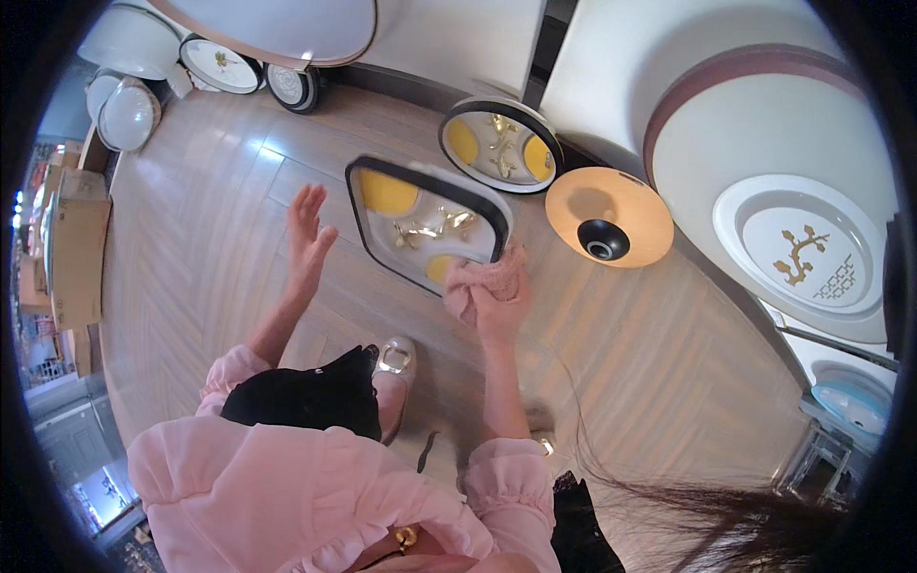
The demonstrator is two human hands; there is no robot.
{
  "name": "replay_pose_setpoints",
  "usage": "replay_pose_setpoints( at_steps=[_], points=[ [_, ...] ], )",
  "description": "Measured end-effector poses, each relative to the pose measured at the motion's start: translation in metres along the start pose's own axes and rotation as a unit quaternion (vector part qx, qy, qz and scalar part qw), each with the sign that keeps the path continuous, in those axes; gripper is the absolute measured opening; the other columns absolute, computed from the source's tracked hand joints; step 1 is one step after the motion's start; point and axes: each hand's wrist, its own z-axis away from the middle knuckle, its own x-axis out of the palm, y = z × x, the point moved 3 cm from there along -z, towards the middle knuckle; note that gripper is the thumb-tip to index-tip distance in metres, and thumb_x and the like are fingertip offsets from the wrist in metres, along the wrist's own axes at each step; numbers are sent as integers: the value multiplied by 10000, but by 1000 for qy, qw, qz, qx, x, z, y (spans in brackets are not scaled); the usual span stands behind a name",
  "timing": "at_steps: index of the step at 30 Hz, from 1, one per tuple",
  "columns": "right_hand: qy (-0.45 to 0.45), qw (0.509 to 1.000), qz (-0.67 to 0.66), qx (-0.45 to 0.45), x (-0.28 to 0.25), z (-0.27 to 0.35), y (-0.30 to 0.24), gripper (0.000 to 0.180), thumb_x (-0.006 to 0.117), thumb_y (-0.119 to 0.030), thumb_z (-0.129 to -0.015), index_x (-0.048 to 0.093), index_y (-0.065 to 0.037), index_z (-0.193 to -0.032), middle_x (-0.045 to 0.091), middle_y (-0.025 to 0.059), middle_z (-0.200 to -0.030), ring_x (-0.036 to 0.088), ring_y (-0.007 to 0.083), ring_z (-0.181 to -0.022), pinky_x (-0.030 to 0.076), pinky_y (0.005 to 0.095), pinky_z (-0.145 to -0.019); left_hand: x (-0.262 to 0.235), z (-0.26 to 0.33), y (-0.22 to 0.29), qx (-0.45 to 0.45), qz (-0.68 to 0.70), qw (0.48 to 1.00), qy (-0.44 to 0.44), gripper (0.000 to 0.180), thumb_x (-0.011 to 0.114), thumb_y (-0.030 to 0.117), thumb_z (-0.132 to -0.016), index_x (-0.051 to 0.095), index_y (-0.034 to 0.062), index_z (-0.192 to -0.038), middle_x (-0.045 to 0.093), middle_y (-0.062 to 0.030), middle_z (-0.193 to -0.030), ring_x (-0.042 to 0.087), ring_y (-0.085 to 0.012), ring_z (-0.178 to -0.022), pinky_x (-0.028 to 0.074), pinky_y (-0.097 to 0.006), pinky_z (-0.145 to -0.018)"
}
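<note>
1. Pink cloth (470, 291) is bunched in the right hand (504, 315), which grips it at the near right corner of an angular black-rimmed basin (435, 180).
2. That basin lies in front of the person, between the 2 hands, showing yellow patches and gold ornament; whether it touches the wood-look floor (191, 248) I cannot tell.
3. Left hand (308, 244): raised, unclenched and free, apart from the basin's left side.
4. Just beyond stand an oval black-rimmed basin (485, 158) and, beside it, an orange disc (564, 215) with a black centre.
</note>
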Motion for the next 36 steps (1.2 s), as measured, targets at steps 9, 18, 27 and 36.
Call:
replay_pose_setpoints(
  at_steps=[9, 18, 27, 36],
  points=[
    [-96, 994, -25, 35, 13, -2, 6, 455, 646, -15, -626, 526, 2, -1065, 581, 51, -963, 563, 119, -892, 446, 262, -828, 10, -3, -49, -259, 231, 932, 101, 523, 619, 441, -823, 551, -1, -1093, 575, -32, -1056, 520, -132, -971, 428, -307, -831],
    [133, 974, 179, -44, 43, 24, -6, 688, 689, -163, -705, 352, 45, -1268, 436, 191, -1275, 434, 276, -1186, 332, 362, -995, 7, -7, -27, -299, 351, 875, 147, 540, 562, 492, -827, 530, 62, -1151, 574, -45, -1133, 533, -195, -1057, 435, -372, -887],
    [-44, 991, 127, 11, 88, 98, 74, 578, 709, -198, -698, 443, 35, -1156, 501, 201, -1165, 482, 303, -1117, 356, 366, -950, 19, -16, -61, -402, 411, 797, 183, 594, 434, 569, -863, 438, 140, -1273, 497, -39, -1270, 469, -248, -1160, 362, -484, -976],
    [-24, 986, 142, 86, 45, 83, 79, 531, 699, -129, -668, 476, -3, -1133, 534, 165, -1106, 503, 289, -1079, 360, 361, -941, -7, -100, -154, -310, 428, 819, 225, 629, 393, 583, -872, 394, 128, -1307, 453, -45, -1319, 413, -267, -1220, 324, -507, -1007]
  ],
)
